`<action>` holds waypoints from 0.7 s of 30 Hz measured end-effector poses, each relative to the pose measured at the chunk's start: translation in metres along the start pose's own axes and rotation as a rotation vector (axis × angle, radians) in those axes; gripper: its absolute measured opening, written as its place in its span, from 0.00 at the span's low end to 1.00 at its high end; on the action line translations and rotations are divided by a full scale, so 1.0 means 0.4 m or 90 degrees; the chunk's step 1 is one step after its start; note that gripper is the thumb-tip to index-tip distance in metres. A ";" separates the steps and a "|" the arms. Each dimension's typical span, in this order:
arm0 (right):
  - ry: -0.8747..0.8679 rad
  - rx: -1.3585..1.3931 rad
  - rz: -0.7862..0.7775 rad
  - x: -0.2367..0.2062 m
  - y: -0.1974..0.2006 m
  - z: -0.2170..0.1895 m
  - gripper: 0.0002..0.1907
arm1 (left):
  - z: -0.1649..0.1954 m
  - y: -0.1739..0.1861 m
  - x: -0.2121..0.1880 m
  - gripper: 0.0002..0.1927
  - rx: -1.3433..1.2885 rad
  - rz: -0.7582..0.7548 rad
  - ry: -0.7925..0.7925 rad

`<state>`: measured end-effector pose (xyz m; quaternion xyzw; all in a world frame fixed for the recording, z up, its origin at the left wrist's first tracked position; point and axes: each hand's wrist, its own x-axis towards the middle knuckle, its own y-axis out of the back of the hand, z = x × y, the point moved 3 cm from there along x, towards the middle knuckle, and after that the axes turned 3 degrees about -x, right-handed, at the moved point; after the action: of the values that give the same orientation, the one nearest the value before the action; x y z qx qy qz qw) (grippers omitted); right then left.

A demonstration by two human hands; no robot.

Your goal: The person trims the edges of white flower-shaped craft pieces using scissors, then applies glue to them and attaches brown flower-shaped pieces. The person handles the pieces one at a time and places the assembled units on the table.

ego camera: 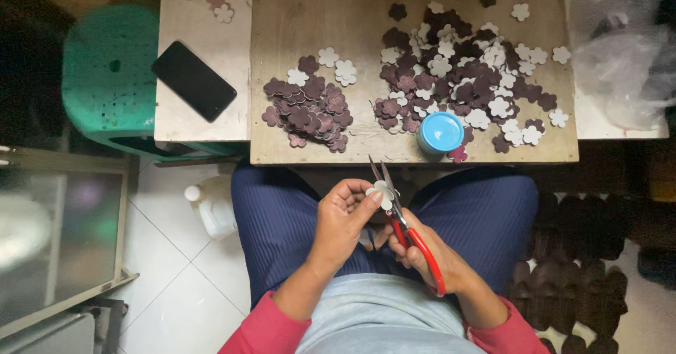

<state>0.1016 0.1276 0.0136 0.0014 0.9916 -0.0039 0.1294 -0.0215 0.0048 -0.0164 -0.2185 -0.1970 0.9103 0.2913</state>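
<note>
My left hand (345, 220) pinches a small white flower-shaped cutout (384, 191) over my lap. My right hand (426, 254) grips red-handled scissors (405, 227), whose open blades reach up around the cutout. On the wooden board (310, 16) in front lie two heaps of the same flower pieces: a mostly maroon pile (308, 107) on the left and a larger mixed maroon and white pile (465, 72) on the right.
A round blue lid or container (441, 132) stands at the board's near edge. A black phone (193, 81) lies on a side board at left, beside a green stool (105, 72). A white bottle (211, 206) stands on the tiled floor. Clear plastic bags (623, 65) lie at right.
</note>
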 end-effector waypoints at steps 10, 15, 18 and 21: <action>0.059 -0.103 0.053 -0.002 0.000 0.003 0.49 | -0.008 -0.017 -0.002 0.09 -0.031 -0.029 0.034; 0.044 -0.134 0.069 -0.004 0.002 0.002 0.48 | -0.011 -0.017 -0.001 0.09 0.003 -0.025 0.033; 0.043 -0.142 0.074 -0.005 0.003 0.003 0.47 | -0.013 -0.016 0.000 0.09 -0.004 -0.028 0.027; 0.052 -0.136 0.074 -0.006 0.004 0.007 0.46 | -0.013 -0.017 0.002 0.09 -0.005 -0.029 0.011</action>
<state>0.1045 0.1291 0.0115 0.0450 0.9890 0.1095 0.0887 -0.0162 0.0117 -0.0176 -0.2233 -0.2032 0.9005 0.3128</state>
